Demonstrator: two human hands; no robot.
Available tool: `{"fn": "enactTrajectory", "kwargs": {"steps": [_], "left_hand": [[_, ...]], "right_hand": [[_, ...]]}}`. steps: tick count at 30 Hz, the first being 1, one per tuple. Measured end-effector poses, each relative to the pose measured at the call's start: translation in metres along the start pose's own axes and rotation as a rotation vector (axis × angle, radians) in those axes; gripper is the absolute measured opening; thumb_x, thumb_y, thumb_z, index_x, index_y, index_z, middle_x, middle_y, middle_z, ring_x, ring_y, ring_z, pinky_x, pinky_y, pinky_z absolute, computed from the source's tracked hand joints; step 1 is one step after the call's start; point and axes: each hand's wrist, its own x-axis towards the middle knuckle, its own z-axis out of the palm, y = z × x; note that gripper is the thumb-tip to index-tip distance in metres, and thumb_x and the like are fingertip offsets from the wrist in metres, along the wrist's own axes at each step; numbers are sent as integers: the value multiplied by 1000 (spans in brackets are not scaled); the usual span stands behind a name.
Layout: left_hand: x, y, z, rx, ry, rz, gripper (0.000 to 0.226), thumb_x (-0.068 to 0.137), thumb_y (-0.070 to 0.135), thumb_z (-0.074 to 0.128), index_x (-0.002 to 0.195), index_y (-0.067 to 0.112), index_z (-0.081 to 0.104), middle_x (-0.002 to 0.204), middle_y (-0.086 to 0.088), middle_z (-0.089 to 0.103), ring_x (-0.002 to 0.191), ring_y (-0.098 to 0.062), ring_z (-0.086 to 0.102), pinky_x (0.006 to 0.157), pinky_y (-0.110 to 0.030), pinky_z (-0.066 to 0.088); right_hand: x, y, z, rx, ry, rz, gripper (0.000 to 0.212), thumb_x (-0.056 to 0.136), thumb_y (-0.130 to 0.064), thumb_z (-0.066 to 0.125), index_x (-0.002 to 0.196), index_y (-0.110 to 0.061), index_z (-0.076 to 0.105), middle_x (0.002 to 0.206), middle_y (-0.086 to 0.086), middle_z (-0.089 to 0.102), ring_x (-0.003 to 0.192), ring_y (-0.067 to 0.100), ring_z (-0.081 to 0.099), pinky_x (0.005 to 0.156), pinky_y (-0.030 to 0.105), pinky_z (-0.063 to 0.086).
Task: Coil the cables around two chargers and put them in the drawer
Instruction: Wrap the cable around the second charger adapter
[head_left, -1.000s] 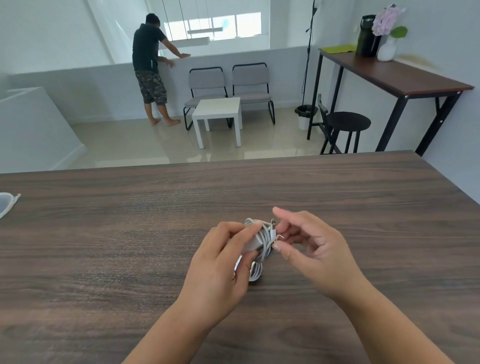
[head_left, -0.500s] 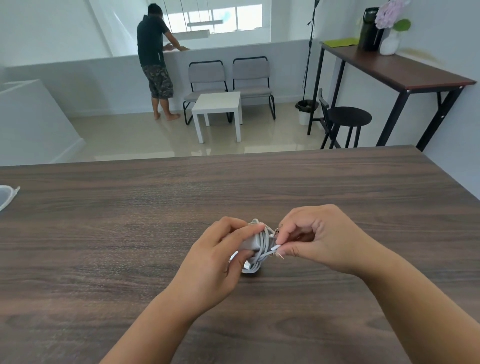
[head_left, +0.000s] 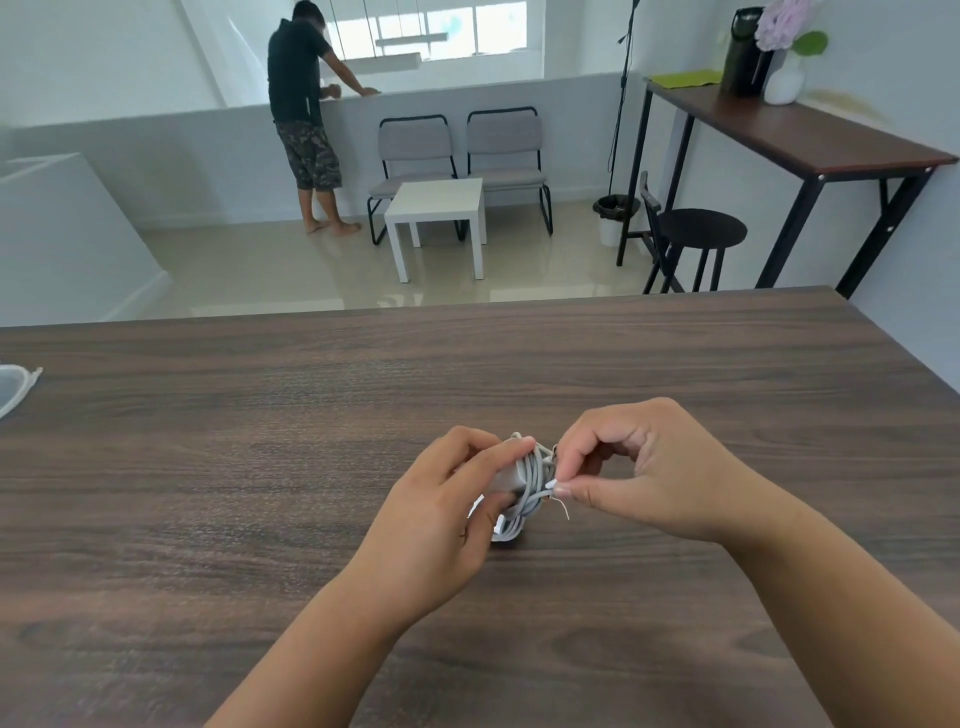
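Note:
A white charger (head_left: 508, 477) with its grey-white cable (head_left: 531, 487) wound around it rests just above the dark wooden table (head_left: 260, 467), near the middle. My left hand (head_left: 447, 514) grips the charger body from the left, thumb on top. My right hand (head_left: 639, 467) pinches the cable's white end plug at the coil's right side. A thin wire tie sticks out below that pinch. Only this one charger is in view, and I see no drawer.
A clear plastic item (head_left: 13, 387) lies at the table's far left edge. Beyond the table stand a white side table (head_left: 439, 208), two grey chairs, a black stool (head_left: 701, 234) and a high desk. A person (head_left: 304, 104) stands at the half wall.
My right hand has closed from spread fingers into a pinch on the cable end and pressed it against the coil. The person in the background has shifted slightly along the wall.

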Motion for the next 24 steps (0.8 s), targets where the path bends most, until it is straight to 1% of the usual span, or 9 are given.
{"fn": "enactTrajectory", "kwargs": {"steps": [5,8,11,13,15,18,19,21,24], "left_hand": [[-2,-2,-2,53,-3,35,49,89,6,62,135,18,54,114,0,56,96,-14,58,81,-26,50],[-1,-2,-5,72,30,48,49,89,6,63,133,24,54,113,0,55,92,-12,57,77,-27,50],[-3,-1,-7,83,70,55,52,86,1,65,125,34,58,111,2,55,93,-11,58,74,-28,51],[-4,0,-7,76,86,50,62,80,-7,67,121,39,60,112,3,55,97,-12,59,75,-30,53],[-5,3,-5,26,116,18,67,77,-13,66,118,40,62,112,3,55,100,-12,59,77,-31,53],[-2,7,-4,-51,155,-30,60,78,-18,61,105,35,66,112,2,53,102,-12,58,83,-29,51],[-1,8,-3,-49,151,-33,58,77,-18,60,101,35,65,112,2,52,103,-12,56,85,-28,49],[1,10,-2,-44,137,-38,55,77,-19,58,96,33,63,111,2,50,102,-13,55,86,-26,48],[1,11,-2,-64,127,-58,54,79,-18,57,96,34,61,112,3,49,99,-10,56,81,-22,48]], "right_hand": [[0,-4,6,-27,37,-31,16,79,-4,74,84,-18,67,77,-6,68,74,16,65,69,18,51],[-1,-5,12,-65,94,-66,18,80,-4,73,85,-18,62,75,-4,66,73,16,65,68,18,51],[0,-4,15,-25,145,-51,18,80,-2,72,82,-16,60,77,-3,68,74,18,66,67,24,54],[0,-3,15,-8,155,-58,19,79,0,72,79,-14,60,77,-2,68,73,18,67,66,23,53],[0,-4,16,-24,165,-112,20,79,2,71,75,-14,59,76,-2,67,71,18,65,65,23,52],[2,-6,20,-53,209,-215,30,78,10,67,74,-17,55,79,-1,63,71,14,62,65,20,49],[2,-5,22,-48,225,-230,33,78,14,65,75,-17,54,79,0,61,70,12,62,64,20,49],[4,-5,23,-41,243,-241,35,77,17,62,75,-16,52,80,1,60,69,13,63,61,26,51],[6,-5,24,-46,256,-253,33,77,14,62,75,-17,52,80,0,59,68,17,61,58,35,51]]}}
